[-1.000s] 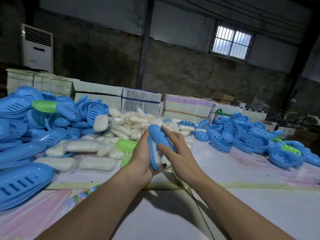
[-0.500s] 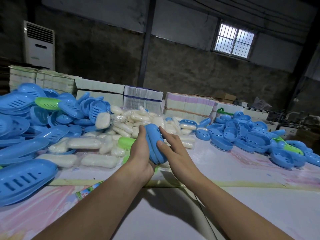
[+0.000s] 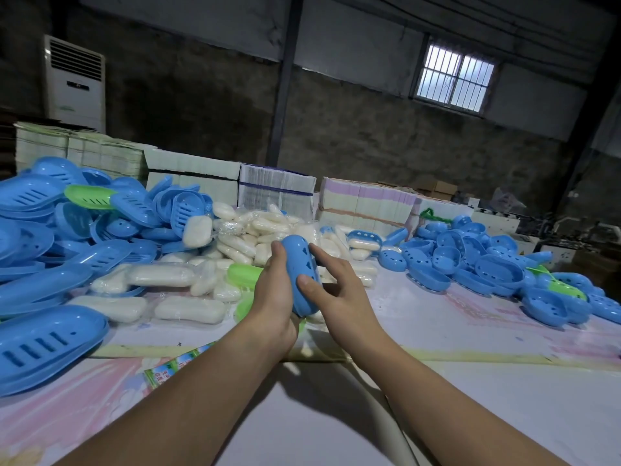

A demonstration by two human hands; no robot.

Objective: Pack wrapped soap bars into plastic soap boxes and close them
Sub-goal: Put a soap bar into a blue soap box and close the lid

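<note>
Table: a wide white work table (image 3: 453, 331) with pink smears carries everything, its near part bare.
Lid heap: a big pile of blue slotted plastic soap-box halves (image 3: 50, 264) fills the left side, with one green half on top.
Tray heap: a smaller pile of blue perforated plastic soap-box halves (image 3: 487, 264) lies to the right, well apart from the hands.
Soap supply: a mound of white soap bars in clear wrap (image 3: 242, 243) sits straight behind the hands, between the two heaps.
Held box: a closed blue oval plastic soap box (image 3: 300, 277) is held up above the table centre, long axis running away from the person and tilted upward.
Left hand: the left hand (image 3: 274, 294) is wrapped round the box's left flank and lower end.
Right hand: the right hand (image 3: 339, 290) has its fingers spread, thumb touching the box's right face.
Next move, as I judge: the box looks shut, so it goes aside; nothing blocks the bare table.
</note>
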